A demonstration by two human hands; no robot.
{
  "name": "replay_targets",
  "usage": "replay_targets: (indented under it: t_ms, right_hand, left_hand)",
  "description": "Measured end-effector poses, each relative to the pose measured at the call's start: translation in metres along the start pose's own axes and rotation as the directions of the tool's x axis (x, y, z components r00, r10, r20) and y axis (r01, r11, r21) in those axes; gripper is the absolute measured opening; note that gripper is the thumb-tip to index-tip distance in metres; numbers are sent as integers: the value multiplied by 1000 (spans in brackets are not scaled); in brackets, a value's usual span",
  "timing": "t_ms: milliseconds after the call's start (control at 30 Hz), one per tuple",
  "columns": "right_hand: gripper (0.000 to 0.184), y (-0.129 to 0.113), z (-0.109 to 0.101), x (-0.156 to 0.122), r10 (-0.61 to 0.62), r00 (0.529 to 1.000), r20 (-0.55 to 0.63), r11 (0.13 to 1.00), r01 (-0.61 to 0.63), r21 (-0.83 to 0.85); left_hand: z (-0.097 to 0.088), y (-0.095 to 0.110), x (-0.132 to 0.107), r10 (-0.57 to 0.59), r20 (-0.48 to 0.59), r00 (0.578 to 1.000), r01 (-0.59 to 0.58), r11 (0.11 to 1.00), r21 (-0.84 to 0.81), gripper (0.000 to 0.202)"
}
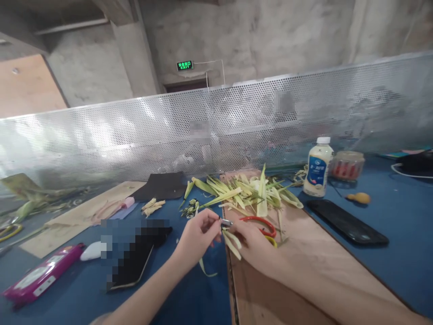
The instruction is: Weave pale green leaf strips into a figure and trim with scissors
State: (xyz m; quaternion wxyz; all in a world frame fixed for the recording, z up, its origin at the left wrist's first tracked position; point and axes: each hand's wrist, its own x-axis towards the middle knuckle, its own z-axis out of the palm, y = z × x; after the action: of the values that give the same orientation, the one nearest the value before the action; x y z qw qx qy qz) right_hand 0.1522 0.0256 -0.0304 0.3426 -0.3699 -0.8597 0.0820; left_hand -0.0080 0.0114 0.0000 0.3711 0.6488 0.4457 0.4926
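Observation:
My left hand (201,230) is closed in a pinch at the board's left edge; what its fingertips hold is too small to make out. Close against them, my right hand (252,241) grips a small silvery metal tool (226,222), its exact kind unclear. Pale husk strips (233,245) show below the fingers, and whether they are held I cannot tell. Scissors with a red handle (262,221) lie partly hidden behind my right hand. Beyond both hands spreads a pile of pale green corn husks (250,192).
A brown board (304,248) lies on the blue table (203,302). To the right are a black phone (347,222), a bottle (318,168), a jar (348,166) and a wooden-handled awl (359,197). Leftward sit a dark device (138,262) and a purple packet (43,275). Perforated metal (135,135) stands behind.

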Motion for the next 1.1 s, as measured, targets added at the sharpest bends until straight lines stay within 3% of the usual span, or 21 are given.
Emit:
replay_targets:
  t_ms: [267, 433, 600, 867, 1100]
  right_hand:
    - [20, 16, -1, 32, -27, 988, -149, 984, 1, -176]
    - [17, 28, 6, 57, 26, 964, -266, 960, -98, -262]
    - [18, 32, 14, 61, 105, 910, -402, 924, -239, -299]
    - [19, 29, 12, 43, 29, 938, -344, 894, -179, -411]
    - [21, 36, 7, 43, -37, 960, -277, 865, -109, -490]
  left_hand:
    - [8, 0, 30, -62, -183, 981, 28, 983, -182, 12]
    - [25, -10, 60, -138, -241, 961, 44, 932, -361, 20]
    - [31, -22, 75, -175, -259, 950, 33, 879, -476, 26]
    - [40, -30, 61, -146, -180, 973, 34, 858, -513, 29]
    - [29, -30, 60, -153, -139, 978, 73, 883, -463, 27]
